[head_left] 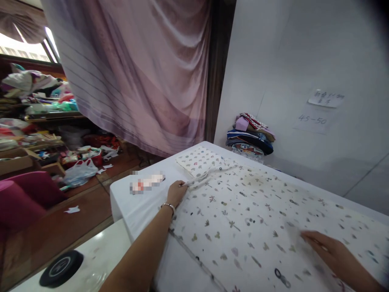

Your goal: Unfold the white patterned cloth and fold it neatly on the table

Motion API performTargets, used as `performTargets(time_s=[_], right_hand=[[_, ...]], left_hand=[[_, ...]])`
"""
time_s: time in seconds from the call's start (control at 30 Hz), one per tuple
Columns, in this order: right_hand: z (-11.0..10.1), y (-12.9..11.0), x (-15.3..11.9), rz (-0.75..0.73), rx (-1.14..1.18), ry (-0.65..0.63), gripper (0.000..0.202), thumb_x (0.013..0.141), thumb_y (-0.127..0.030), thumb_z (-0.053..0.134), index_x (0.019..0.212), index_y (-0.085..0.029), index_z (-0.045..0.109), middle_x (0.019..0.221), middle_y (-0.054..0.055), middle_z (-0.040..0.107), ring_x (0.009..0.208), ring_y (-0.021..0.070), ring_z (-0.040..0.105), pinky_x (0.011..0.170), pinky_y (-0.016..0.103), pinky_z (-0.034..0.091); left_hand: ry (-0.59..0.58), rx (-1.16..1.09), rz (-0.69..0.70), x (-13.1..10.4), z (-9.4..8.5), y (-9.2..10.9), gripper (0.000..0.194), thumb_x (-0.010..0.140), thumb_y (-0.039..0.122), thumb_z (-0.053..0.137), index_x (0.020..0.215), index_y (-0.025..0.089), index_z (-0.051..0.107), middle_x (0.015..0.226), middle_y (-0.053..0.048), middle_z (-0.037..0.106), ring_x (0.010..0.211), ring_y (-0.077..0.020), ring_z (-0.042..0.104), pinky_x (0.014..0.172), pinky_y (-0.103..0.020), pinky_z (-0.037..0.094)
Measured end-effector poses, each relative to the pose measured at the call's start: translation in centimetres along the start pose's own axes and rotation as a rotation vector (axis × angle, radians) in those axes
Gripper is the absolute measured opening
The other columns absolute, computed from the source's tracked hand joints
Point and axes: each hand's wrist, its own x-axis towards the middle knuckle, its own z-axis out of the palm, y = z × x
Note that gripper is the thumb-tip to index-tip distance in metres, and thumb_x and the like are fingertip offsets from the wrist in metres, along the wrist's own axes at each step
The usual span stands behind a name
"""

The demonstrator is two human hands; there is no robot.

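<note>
A wide white cloth printed with small leaf and mushroom-like figures is spread over a white-covered table. My left hand, with a bracelet at the wrist, is closed on the cloth's left edge, where a gathered fold runs away from the fingers. On the right, my right hand has its fingers pinched on a raised, motion-smeared part of the same cloth. Beyond the left hand lies a flat, folded piece of printed cloth with grey and coloured motifs, partly touching the fold.
A pixelated object lies on the white table cover. Near me, a round black object sits on a white surface. Folded fabrics are piled by the wall. A pink curtain hangs behind; bags and clutter fill the left.
</note>
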Motion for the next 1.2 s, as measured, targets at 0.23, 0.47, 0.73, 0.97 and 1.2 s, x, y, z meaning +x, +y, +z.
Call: performTargets(time_s=[0.23,0.47,0.73,0.97,1.2], right_hand=[[12.6,-19.5,15.3,-0.195,0.044,-0.301,0.032,0.083,-0.037,0.045,0.102,-0.022,0.065,0.093,0.006,0.067,0.082,0.0195,0.063,0.076,0.033,0.050],[19.7,-25.8,22.0,-0.496,-0.409,-0.291,0.032,0.082,-0.015,0.045,0.109,-0.023,0.060,0.103,0.004,0.062,0.090,0.0171,0.056,0.077,0.028,0.042],[20.9,-26.4,23.0,-0.687,-0.649,-0.303,0.022,0.088,-0.020,0.043,0.093,-0.021,0.064,0.104,0.007,0.054,0.098,0.0182,0.049,0.072,0.025,0.041],[20.7,-26.3,23.3,-0.757,-0.651,-0.310,0.022,0.086,-0.016,0.044,0.089,-0.020,0.066,0.116,0.008,0.052,0.105,0.0210,0.046,0.074,0.028,0.043],[21.4,-25.9,24.1,-0.814,-0.685,-0.367,0.022,0.086,-0.014,0.044,0.085,-0.018,0.066,0.105,0.008,0.059,0.101,0.0193,0.046,0.077,0.028,0.042]], left_hand=[[0.004,-0.074,0.013,-0.2,0.0,-0.5,0.014,0.070,0.023,0.054,0.078,0.021,0.065,0.075,0.000,0.065,0.071,-0.0140,0.056,0.062,-0.022,0.039],[0.000,-0.040,0.089,-0.2,-0.1,-0.5,0.010,0.070,0.018,0.052,0.073,0.020,0.062,0.078,0.000,0.062,0.074,-0.0136,0.054,0.066,-0.024,0.038],[0.005,-0.054,0.082,-0.3,0.2,-0.6,0.010,0.071,0.018,0.052,0.072,0.020,0.061,0.079,0.000,0.060,0.075,-0.0129,0.054,0.067,-0.023,0.037],[-0.008,-0.057,0.055,-0.3,-0.1,-0.3,0.009,0.072,0.017,0.052,0.072,0.020,0.061,0.081,0.000,0.061,0.077,-0.0135,0.054,0.068,-0.024,0.038],[0.031,-0.079,0.087,-0.4,-0.1,-0.3,0.009,0.071,0.017,0.053,0.072,0.020,0.061,0.079,0.001,0.060,0.075,-0.0125,0.053,0.068,-0.024,0.038]])
